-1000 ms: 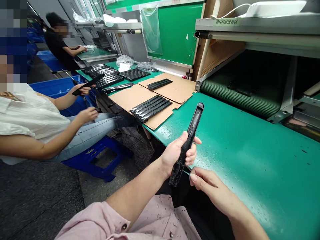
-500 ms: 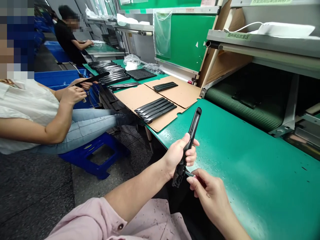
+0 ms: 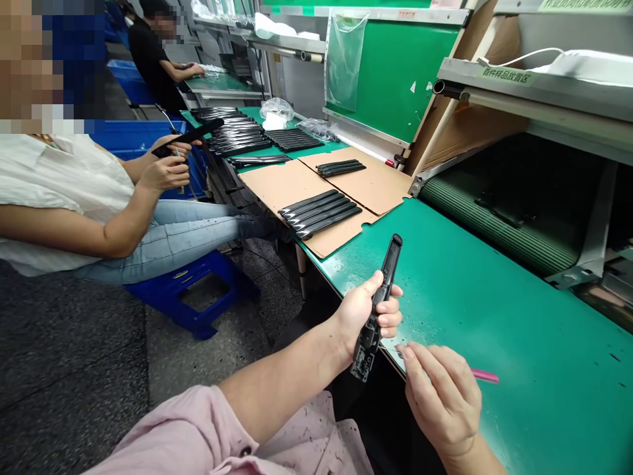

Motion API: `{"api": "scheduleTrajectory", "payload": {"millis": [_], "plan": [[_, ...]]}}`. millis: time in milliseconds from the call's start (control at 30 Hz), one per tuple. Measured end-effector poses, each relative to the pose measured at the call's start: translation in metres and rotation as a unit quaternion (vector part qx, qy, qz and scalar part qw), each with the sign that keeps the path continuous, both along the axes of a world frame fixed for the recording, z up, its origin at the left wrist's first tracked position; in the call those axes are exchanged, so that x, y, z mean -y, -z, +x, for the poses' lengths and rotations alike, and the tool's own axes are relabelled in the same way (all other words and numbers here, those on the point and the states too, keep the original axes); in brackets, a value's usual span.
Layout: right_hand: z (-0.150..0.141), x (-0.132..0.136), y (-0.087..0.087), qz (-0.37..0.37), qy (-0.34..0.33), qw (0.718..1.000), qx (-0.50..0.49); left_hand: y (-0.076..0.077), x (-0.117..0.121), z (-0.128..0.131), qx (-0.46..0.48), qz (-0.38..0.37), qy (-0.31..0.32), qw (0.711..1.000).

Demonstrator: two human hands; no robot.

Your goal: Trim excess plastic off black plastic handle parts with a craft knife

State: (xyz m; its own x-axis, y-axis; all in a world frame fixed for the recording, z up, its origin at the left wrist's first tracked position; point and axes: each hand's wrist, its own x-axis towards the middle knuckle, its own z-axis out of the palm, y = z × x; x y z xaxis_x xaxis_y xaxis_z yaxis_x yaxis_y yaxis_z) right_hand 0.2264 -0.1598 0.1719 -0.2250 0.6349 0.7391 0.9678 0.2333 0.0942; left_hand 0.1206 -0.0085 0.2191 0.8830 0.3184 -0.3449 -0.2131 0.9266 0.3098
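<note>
My left hand (image 3: 368, 307) is wrapped around a long black plastic part (image 3: 393, 257), a narrow moulded shell held tilted above the table's near edge. Its lower end shows ribs and recesses. My right hand (image 3: 442, 392) pinches a slim knife with a pink handle (image 3: 485, 376), which sticks out behind the fingers. The thin metal tip points toward the lower end of the black part, a short gap away from it. My fingers hide most of the knife.
Several similar black parts (image 3: 320, 212) lie in rows on a cardboard sheet (image 3: 267, 181) over the green table (image 3: 519, 330). A conveyor belt (image 3: 499, 218) runs under a shelf at right. A seated co-worker's hands (image 3: 168, 168) hold another black piece at left, beside a blue stool (image 3: 198, 290).
My right hand has moved right, away from the black part, and the pink handle now shows. The black part has turned slightly in my left hand, showing more of its recessed side.
</note>
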Motion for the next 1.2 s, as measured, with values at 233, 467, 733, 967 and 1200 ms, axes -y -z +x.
{"api": "scheduleTrajectory", "payload": {"millis": [233, 467, 733, 967, 1200], "plan": [[-0.015, -0.004, -0.005, -0.135, 0.208, 0.951, -0.185, 0.001, -0.006, -0.003, 0.005, 0.05, -0.06, 0.997], [-0.019, 0.008, -0.011, -0.199, 0.061, 0.897, -0.39, 0.007, -0.005, -0.002, -0.045, 0.177, -0.119, 0.976], [-0.028, 0.006, -0.014, -0.163, -0.008, 0.888, -0.431, 0.004, -0.005, 0.005, -0.065, 0.225, -0.094, 0.967], [-0.031, -0.006, -0.007, -0.014, 0.117, 0.91, -0.397, 0.005, 0.002, 0.002, -0.041, 0.162, -0.052, 0.985], [-0.032, -0.023, -0.018, -0.233, 0.071, 0.807, -0.538, 0.005, 0.008, 0.008, -0.06, 0.172, -0.196, 0.963]]}}
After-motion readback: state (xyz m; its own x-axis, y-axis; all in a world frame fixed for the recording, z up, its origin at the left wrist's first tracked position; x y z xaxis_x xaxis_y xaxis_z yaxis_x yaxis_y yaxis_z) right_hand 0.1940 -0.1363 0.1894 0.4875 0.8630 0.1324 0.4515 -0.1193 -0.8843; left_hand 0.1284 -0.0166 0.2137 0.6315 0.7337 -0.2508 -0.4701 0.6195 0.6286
